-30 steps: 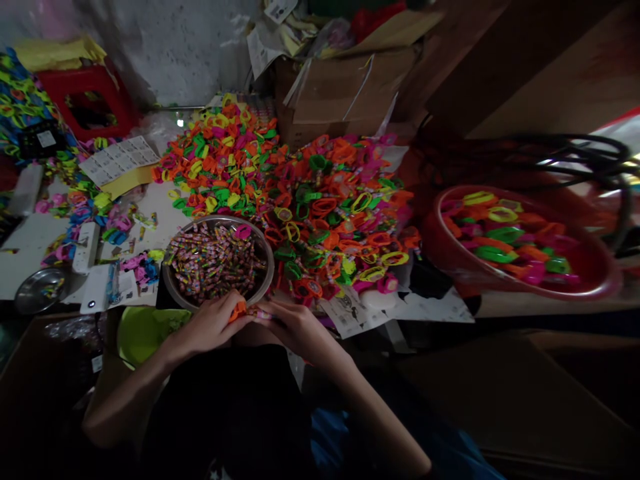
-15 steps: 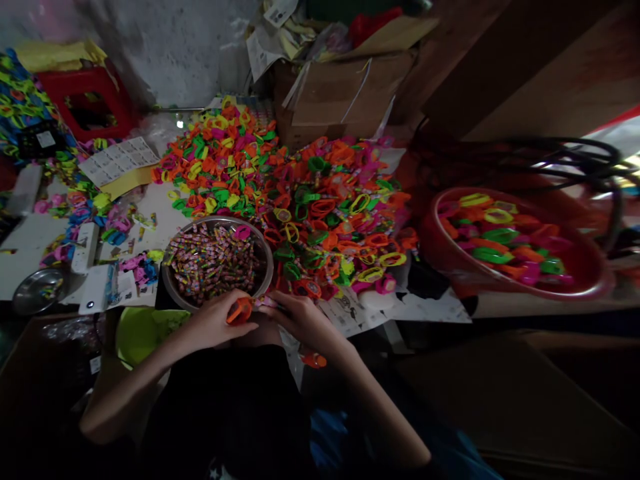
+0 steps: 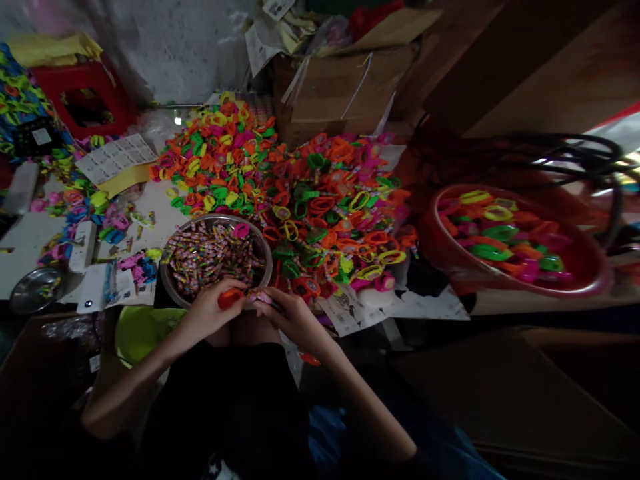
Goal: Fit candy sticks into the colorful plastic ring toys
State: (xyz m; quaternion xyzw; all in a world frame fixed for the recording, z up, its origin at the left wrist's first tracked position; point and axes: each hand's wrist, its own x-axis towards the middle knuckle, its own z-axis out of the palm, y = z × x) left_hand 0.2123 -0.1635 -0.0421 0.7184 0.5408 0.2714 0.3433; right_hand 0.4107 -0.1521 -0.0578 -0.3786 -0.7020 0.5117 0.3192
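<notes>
In front of my lap, my left hand [image 3: 210, 310] is closed around an orange plastic toy watch [image 3: 230, 298]. My right hand [image 3: 291, 313] pinches a small pink-and-yellow printed tube [image 3: 259, 296], its end against the watch or very close to it; the fingers hide the exact contact. Just beyond my hands stands a steel bowl [image 3: 269, 262] full of similar printed tubes, with one magenta piece on top. To the right of the bowl lies a heap of bright toy watches [image 3: 330, 220], many with printed tubes attached.
Another pile of coloured plastic pieces [image 3: 220, 157] lies behind the bowl. At the right stands a red basin [image 3: 595, 273] holding toy watches. A cardboard box [image 3: 325, 93], a red stool [image 3: 47, 87] and a small metal dish [image 3: 23, 293] surround the worktable. A lime-green container [image 3: 133, 333] is below-left.
My hands have drawn closer together and moved slightly up toward the bowl. The orange toy watch has turned in my left hand and meets the tube more closely.
</notes>
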